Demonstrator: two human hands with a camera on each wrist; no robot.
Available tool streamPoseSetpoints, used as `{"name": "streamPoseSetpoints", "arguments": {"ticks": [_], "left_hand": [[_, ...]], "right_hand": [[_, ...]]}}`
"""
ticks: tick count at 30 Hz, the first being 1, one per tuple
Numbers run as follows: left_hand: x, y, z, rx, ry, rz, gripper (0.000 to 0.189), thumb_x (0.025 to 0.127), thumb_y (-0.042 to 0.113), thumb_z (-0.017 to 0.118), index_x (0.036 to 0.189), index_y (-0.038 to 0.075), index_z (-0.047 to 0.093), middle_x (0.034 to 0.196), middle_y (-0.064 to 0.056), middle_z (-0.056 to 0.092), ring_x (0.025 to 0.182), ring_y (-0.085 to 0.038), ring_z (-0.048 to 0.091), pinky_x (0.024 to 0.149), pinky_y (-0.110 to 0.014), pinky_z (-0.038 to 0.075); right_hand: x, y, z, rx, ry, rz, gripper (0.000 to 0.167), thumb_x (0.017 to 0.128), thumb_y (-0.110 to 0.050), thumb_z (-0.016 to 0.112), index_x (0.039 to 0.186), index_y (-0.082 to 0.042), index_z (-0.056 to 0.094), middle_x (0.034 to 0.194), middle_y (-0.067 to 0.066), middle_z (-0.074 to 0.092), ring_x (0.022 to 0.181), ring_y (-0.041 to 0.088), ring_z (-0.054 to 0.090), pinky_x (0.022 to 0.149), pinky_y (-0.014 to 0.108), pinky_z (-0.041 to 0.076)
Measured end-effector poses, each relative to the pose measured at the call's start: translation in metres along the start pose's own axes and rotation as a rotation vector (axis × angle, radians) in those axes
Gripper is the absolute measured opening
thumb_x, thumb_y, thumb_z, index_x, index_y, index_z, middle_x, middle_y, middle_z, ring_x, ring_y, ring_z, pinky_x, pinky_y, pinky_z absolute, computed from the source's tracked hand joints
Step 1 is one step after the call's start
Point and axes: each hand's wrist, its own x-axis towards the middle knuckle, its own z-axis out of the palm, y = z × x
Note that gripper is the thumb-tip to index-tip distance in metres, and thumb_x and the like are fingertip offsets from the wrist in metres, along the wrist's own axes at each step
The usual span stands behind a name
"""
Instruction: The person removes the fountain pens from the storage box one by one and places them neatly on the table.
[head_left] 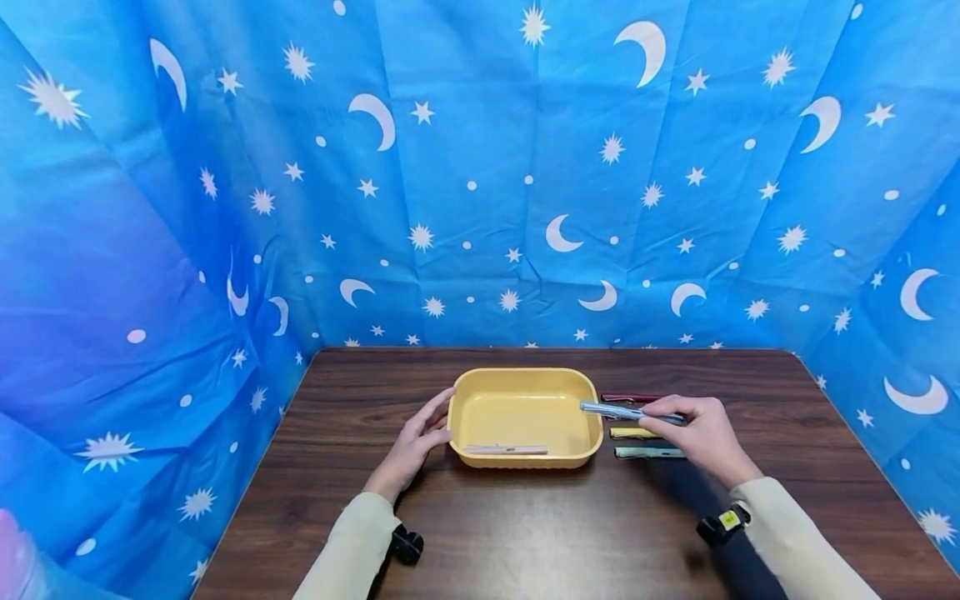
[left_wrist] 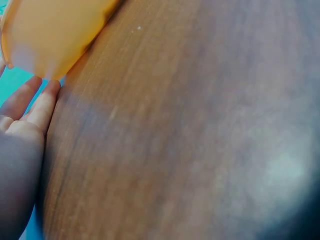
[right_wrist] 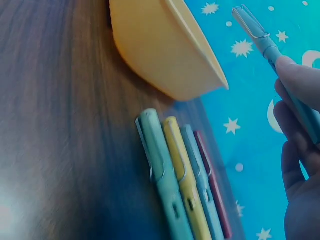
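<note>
My right hand point(head_left: 697, 433) pinches a blue pen point(head_left: 611, 410) between thumb and fingers, its clip end reaching over the right rim of a yellow plastic basin point(head_left: 525, 372). The right wrist view shows the wire clip on this pen point(right_wrist: 257, 37). Inside the basin, a whitish pen point(head_left: 507, 450) lies along the front wall. At the basin's left side, my left hand point(head_left: 412, 442) rests extended fingers against the outside; in the left wrist view the fingertips point(left_wrist: 52, 86) meet the wall.
Right of the basin lie several capped pens side by side: green point(right_wrist: 162, 170), yellow point(right_wrist: 182, 175), blue point(right_wrist: 200, 172) and dark red point(right_wrist: 215, 185). They rest on a dark wooden table point(head_left: 525, 533). A blue curtain point(head_left: 480, 167) with moons and stars surrounds the table's back and sides.
</note>
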Motion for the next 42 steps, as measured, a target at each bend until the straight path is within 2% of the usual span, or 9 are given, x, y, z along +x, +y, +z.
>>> {"name": "streamPoseSetpoints", "arguments": {"ticks": [3,8,16,22,29,35,42], "left_hand": [[0.000,0.002,0.000,-0.004,0.001,0.001,0.067,0.103,0.012,0.063,0.164,0.025,0.038,0.169,-0.011,0.034,0.155,-0.032,0.035,0.126,-0.052,0.029],[0.001,0.002,0.002,0.014,0.015,-0.014,0.066,0.103,0.012,0.062,0.164,0.025,0.039,0.169,-0.011,0.036,0.154,-0.032,0.037,0.125,-0.053,0.030],[0.001,0.000,0.001,0.019,0.029,-0.010,0.066,0.102,0.014,0.064,0.163,0.024,0.040,0.169,-0.010,0.036,0.154,-0.031,0.036,0.126,-0.053,0.029],[0.002,-0.003,-0.001,0.012,0.025,0.001,0.067,0.102,0.014,0.065,0.163,0.024,0.040,0.168,-0.011,0.037,0.154,-0.031,0.036,0.125,-0.053,0.029],[0.001,-0.001,0.001,0.016,0.023,-0.003,0.067,0.102,0.014,0.065,0.163,0.024,0.040,0.168,-0.012,0.038,0.154,-0.032,0.037,0.125,-0.053,0.030],[0.002,-0.002,0.001,0.023,0.023,0.001,0.067,0.102,0.014,0.065,0.163,0.022,0.040,0.168,-0.013,0.037,0.153,-0.032,0.037,0.124,-0.048,0.033],[0.002,-0.003,0.000,0.022,0.019,-0.004,0.067,0.102,0.013,0.064,0.163,0.025,0.040,0.167,-0.011,0.038,0.153,-0.031,0.039,0.119,-0.032,0.039]], "right_hand": [[-0.008,0.005,-0.005,-0.004,0.013,0.016,0.015,0.090,-0.020,0.085,0.104,-0.015,0.085,0.101,0.004,0.080,0.089,0.005,0.069,0.072,0.022,0.060],[-0.019,0.015,-0.012,-0.015,0.031,0.018,0.013,0.090,-0.017,0.084,0.102,-0.014,0.085,0.102,0.006,0.080,0.095,-0.002,0.069,0.077,0.018,0.058],[-0.034,0.028,-0.021,-0.007,0.045,0.048,0.011,0.090,-0.017,0.084,0.100,-0.015,0.085,0.101,0.002,0.080,0.093,0.000,0.071,0.074,0.020,0.060],[-0.044,0.037,-0.025,-0.054,0.062,0.025,0.012,0.087,-0.013,0.086,0.099,-0.013,0.085,0.099,0.005,0.080,0.090,-0.001,0.070,0.074,0.015,0.057],[-0.052,0.046,-0.025,-0.156,0.016,0.034,0.013,0.085,-0.014,0.088,0.093,-0.024,0.084,0.094,-0.007,0.079,0.089,0.000,0.071,0.077,0.014,0.056],[-0.055,0.051,-0.023,-0.190,-0.020,0.038,0.016,0.085,-0.015,0.088,0.090,-0.029,0.084,0.093,-0.013,0.078,0.091,0.002,0.071,0.081,0.016,0.056],[-0.056,0.054,-0.020,-0.200,-0.032,-0.006,0.019,0.083,-0.011,0.089,0.089,-0.028,0.084,0.092,-0.014,0.077,0.091,0.001,0.070,0.080,0.012,0.054]]}}
